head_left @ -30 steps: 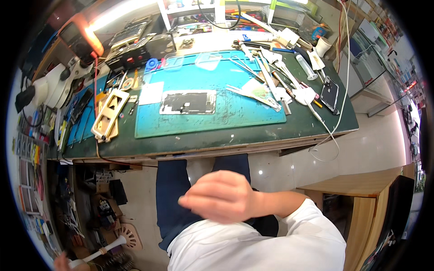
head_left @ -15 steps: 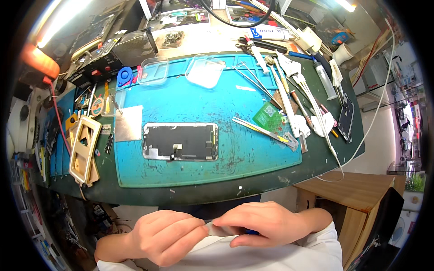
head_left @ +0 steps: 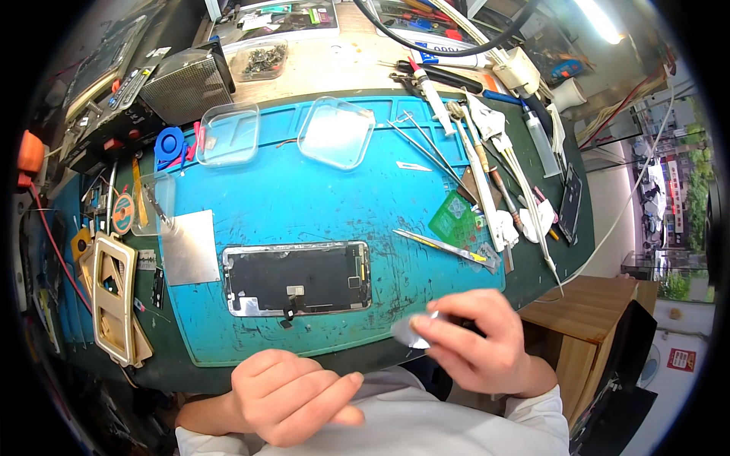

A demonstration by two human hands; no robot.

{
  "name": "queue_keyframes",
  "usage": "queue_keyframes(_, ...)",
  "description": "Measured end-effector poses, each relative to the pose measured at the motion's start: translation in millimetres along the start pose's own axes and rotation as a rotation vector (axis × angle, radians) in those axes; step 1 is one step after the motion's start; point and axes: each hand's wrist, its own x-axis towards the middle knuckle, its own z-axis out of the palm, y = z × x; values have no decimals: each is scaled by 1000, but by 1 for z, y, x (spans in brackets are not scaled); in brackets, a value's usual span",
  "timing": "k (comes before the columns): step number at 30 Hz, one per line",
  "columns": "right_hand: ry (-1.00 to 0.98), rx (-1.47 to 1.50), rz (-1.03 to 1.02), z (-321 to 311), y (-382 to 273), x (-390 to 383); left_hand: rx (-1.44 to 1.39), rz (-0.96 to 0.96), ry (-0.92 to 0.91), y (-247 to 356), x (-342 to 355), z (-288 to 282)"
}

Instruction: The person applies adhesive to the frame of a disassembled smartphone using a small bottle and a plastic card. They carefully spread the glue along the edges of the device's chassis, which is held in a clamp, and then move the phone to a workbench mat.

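My right hand [head_left: 487,342] is closed around a thin, silvery, rounded piece [head_left: 409,331] just over the front edge of the blue mat [head_left: 304,199]; its exact kind is unclear. My left hand [head_left: 293,395] hovers at the lower edge in front of the bench. Its fingers are loosely curled, thumb and index tips apart, with nothing visible between them. A phone screen assembly [head_left: 258,277] lies dark side up on the mat, a small flex cable [head_left: 289,304] sticking out at its near edge. Neither hand touches it.
Left of the screen are a metal plate [head_left: 192,247] and a gold frame-shaped holder [head_left: 114,296]. Two clear plastic trays [head_left: 228,135] stand behind. Tweezers [head_left: 435,152], a craft knife [head_left: 437,247], a green stencil [head_left: 454,219] and a syringe [head_left: 541,140] lie at the right.
The hands have come apart. My right hand has moved forward and right with the silvery piece, while my left hand's finger and thumb have parted. The view has shifted.
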Motion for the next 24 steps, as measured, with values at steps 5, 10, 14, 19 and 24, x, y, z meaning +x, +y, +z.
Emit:
queue_keyframes(5,69,-211,-74,8,17,14,109,-50,-13,-1,1,4)
queue_keyframes(10,114,-215,-212,16,25,20,194,-81,-5,0,-1,6)
queue_keyframes(14,52,-84,-352,15,15,18,156,-152,-4,3,1,6)
queue_keyframes(19,37,93,-345,32,7,11,111,1,-77,0,1,-4)
queue_keyframes(24,-57,284,-274,25,4,12,62,21,-27,1,-2,-1)
